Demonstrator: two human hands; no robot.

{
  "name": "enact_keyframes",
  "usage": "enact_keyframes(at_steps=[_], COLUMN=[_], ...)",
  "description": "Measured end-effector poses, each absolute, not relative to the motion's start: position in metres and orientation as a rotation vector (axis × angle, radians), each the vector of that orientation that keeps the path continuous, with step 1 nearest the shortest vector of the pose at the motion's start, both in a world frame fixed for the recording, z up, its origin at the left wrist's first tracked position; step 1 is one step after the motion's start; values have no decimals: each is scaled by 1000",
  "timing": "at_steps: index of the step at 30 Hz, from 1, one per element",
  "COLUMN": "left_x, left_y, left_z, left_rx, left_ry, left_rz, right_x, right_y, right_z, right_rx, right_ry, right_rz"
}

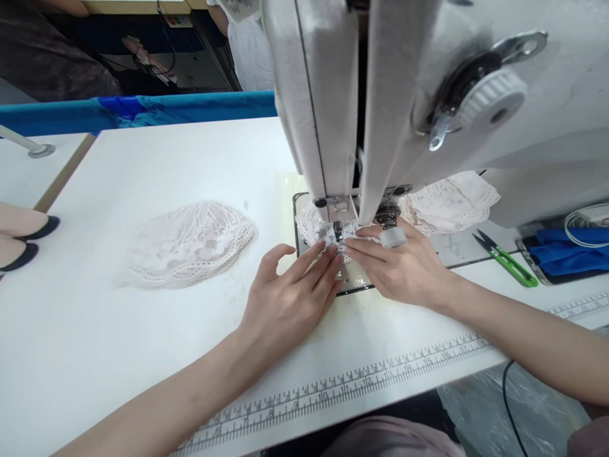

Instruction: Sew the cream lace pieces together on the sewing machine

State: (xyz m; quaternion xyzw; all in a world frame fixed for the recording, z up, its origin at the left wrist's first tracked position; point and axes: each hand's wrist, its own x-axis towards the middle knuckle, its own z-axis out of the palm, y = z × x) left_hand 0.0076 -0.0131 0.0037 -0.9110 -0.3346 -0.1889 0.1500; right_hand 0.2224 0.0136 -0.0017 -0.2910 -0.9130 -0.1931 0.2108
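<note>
A white sewing machine (428, 95) fills the upper right. Under its presser foot (337, 233) lies a small piece of white lace (311, 228). My left hand (290, 295) lies flat on the table with its fingers stretched out, the fingertips pressing the lace just left of the needle. My right hand (397, 266) lies flat too, fingers extended from the right, tips touching the lace at the foot. Neither hand grips anything. The lace under the fingers is partly hidden.
A pile of lace pieces (185, 244) lies on the white table (118, 355) to the left. More lace (450, 200) sits behind the machine arm. Green thread snips (507, 260) and blue cloth (568, 251) lie at right. A ruler strip (361, 384) runs along the front edge.
</note>
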Motion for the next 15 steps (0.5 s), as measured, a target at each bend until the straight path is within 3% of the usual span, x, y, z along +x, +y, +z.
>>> enact_keyframes(at_steps=[15], left_x=[8], left_y=[-5], left_z=[1], left_rx=[-2625], left_ry=[-991], left_rz=[-572], right_x=[223], right_y=[18], right_z=[-6], right_rx=[-854], right_ry=[-2550], right_rz=[-517])
